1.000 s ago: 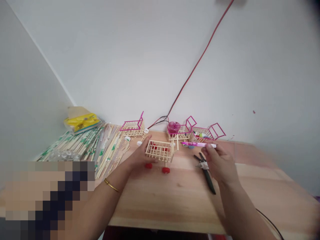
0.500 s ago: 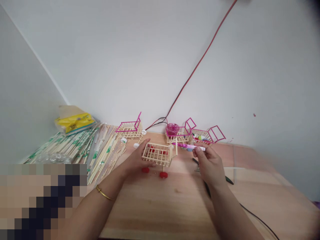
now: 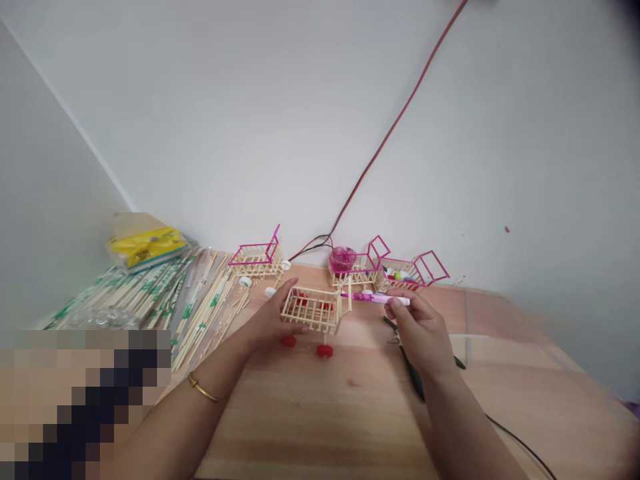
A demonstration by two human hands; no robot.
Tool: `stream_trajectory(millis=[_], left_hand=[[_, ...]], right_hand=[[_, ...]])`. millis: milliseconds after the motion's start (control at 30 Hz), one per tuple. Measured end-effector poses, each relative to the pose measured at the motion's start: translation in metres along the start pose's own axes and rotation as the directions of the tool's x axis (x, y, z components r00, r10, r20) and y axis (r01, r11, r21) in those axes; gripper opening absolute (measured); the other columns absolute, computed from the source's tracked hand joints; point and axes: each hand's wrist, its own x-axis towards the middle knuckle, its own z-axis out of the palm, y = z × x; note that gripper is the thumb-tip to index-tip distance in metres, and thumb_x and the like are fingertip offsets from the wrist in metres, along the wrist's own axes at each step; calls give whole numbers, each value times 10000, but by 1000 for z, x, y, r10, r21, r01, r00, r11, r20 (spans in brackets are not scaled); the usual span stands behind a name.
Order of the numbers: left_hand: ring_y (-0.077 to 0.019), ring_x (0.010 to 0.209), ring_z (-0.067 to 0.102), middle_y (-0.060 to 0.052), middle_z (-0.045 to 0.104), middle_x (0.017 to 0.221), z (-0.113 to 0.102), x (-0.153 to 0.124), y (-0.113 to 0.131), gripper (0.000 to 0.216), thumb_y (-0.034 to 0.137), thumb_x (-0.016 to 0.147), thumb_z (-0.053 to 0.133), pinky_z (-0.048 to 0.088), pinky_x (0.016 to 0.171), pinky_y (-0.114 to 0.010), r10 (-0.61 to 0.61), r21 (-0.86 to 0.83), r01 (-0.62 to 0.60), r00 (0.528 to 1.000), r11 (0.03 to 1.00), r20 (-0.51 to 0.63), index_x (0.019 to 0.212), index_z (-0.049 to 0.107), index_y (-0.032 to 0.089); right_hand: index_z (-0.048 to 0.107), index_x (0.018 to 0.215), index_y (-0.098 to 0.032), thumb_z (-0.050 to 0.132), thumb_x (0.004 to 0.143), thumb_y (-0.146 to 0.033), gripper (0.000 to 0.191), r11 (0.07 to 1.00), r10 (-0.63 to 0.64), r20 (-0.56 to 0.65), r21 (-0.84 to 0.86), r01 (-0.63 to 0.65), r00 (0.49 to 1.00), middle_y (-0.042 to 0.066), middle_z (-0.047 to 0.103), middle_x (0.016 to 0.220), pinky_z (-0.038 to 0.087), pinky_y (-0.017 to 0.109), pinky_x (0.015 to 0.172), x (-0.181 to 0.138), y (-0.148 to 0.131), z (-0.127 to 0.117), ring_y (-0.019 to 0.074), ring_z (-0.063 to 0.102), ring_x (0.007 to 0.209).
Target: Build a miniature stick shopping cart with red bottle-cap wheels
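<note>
A small cart of pale wooden sticks (image 3: 314, 311) with red wheels (image 3: 325, 350) stands on the wooden table (image 3: 340, 407). My left hand (image 3: 273, 320) grips the cart's left side, thumb on the top rail. My right hand (image 3: 420, 330) pinches a pink marker (image 3: 376, 298) that lies level, its tip touching the cart's upright handle post at the right. A gold bangle sits on my left wrist.
Three stick carts with pink rims (image 3: 256, 257) (image 3: 356, 265) (image 3: 410, 272) stand along the white wall. Bundled chopsticks (image 3: 165, 293) and a yellow packet (image 3: 145, 241) lie at left. Black pliers (image 3: 411, 370) rest under my right hand. Red and black wires (image 3: 380, 143) run up the wall.
My right hand has carried the pink marker leftward, from beside the back carts to the handle post of the cart. My left hand has kept its hold on the cart.
</note>
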Motion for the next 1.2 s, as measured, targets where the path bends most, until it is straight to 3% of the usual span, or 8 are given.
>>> stream_trajectory(millis=[400,933,1200], left_hand=[[-277,1109,585,-153,545,1282,0,-1,7,1078,230,612,799,482,947,-417,-11,-15,12,1000,1000,14,1497,190,144],[-303,1174,559,-167,541,1317,-2,1,-2,1110,264,603,829,451,996,-443,9,-16,-9,1000,1000,5,1507,196,153],[-281,1130,584,-160,546,1300,0,0,5,1097,228,593,816,483,956,-403,0,-17,0,1000,1000,5,1498,202,140]], right_hand=[[669,1002,-220,648,858,-406,236,1000,-18,-8,2,18,1000,-12,595,727,420,237,638,6,-2,6,124,542,696],[666,940,-223,662,850,-394,193,998,-41,136,-38,46,990,-20,592,689,409,225,592,-8,-2,-11,120,550,645],[671,1008,-217,674,828,-414,267,994,-6,36,-112,10,999,-10,616,724,439,244,625,3,-2,-3,130,557,658]])
